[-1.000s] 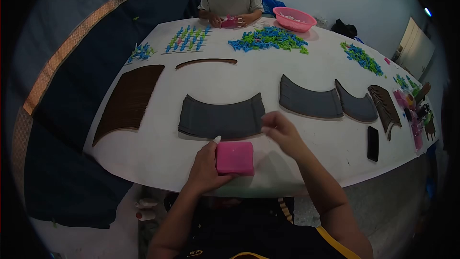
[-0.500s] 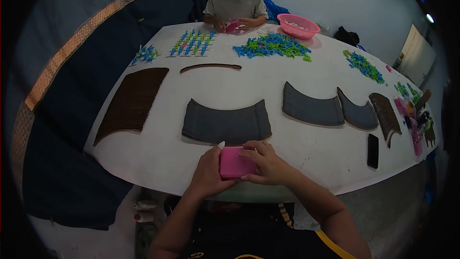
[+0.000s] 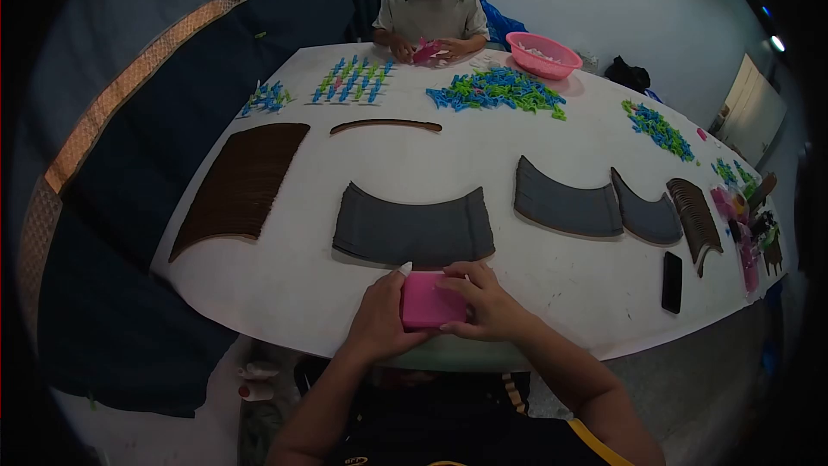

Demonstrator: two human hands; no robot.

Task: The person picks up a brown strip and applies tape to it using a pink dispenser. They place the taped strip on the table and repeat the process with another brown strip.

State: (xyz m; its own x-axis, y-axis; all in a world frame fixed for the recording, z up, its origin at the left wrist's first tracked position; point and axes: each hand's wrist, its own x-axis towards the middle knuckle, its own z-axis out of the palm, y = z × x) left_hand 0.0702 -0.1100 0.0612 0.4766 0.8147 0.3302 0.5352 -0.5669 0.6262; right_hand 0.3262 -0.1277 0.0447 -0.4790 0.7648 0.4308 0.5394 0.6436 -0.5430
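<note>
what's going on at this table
A person at the near edge of a white table holds a pink block in both hands, the left hand gripping its left side and the right hand laid across its right side. Just beyond lies a fanned row of grey curved pieces. At the far end another person handles a small pink thing, near a pile of blue and green clips and a pink basket.

one camera only, worn on the head of the person at the near edge of the bench [image 3: 483, 155]. it looks forward and down through a wide, rounded lens. closest in, at 6 o'clock, the left hand [image 3: 379, 319] and right hand [image 3: 492, 306] close on a pink block [image 3: 427, 304]. the far end, with another person [image 3: 427, 9], lies at 12 o'clock.
</note>
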